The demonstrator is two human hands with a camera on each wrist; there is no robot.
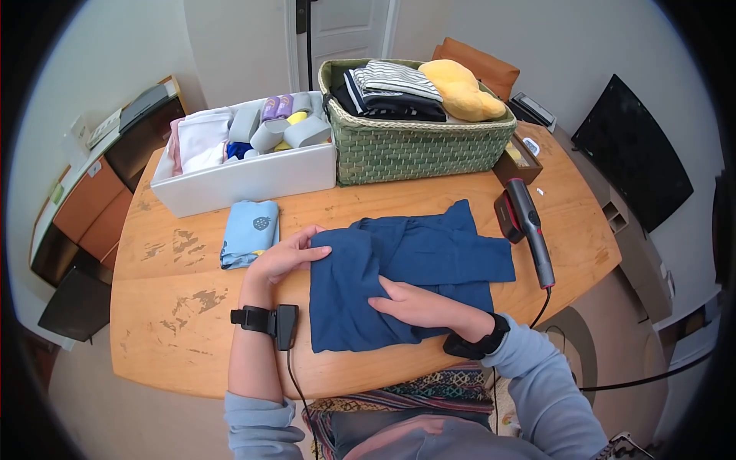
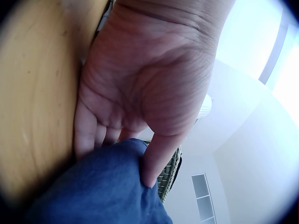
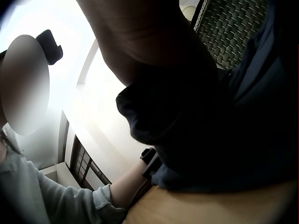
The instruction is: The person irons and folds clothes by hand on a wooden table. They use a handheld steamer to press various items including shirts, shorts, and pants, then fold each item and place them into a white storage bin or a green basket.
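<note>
A dark blue garment [image 1: 345, 295] lies partly folded on the wooden table, its sleeve-like part stretching right. My left hand [image 1: 287, 257] pinches its upper left edge, thumb on top and fingers beneath; in the left wrist view the blue cloth [image 2: 107, 186] sits between thumb and fingers of the left hand [image 2: 140, 88]. My right hand [image 1: 429, 310] is at the middle of the garment, thumb and a finger showing, the other fingers hidden in or behind the cloth. In the right wrist view the right hand [image 3: 154, 46] is dark, its fingertips hidden by the cloth [image 3: 187, 135].
A folded light blue cloth [image 1: 251, 230] lies left of the garment. Behind stand a white bin [image 1: 253, 176] of clothes and rolled items and a green woven basket [image 1: 422, 153] with folded clothes and a yellow plush. A corded handheld appliance [image 1: 530, 230] lies at right, near a brown box [image 1: 517, 165].
</note>
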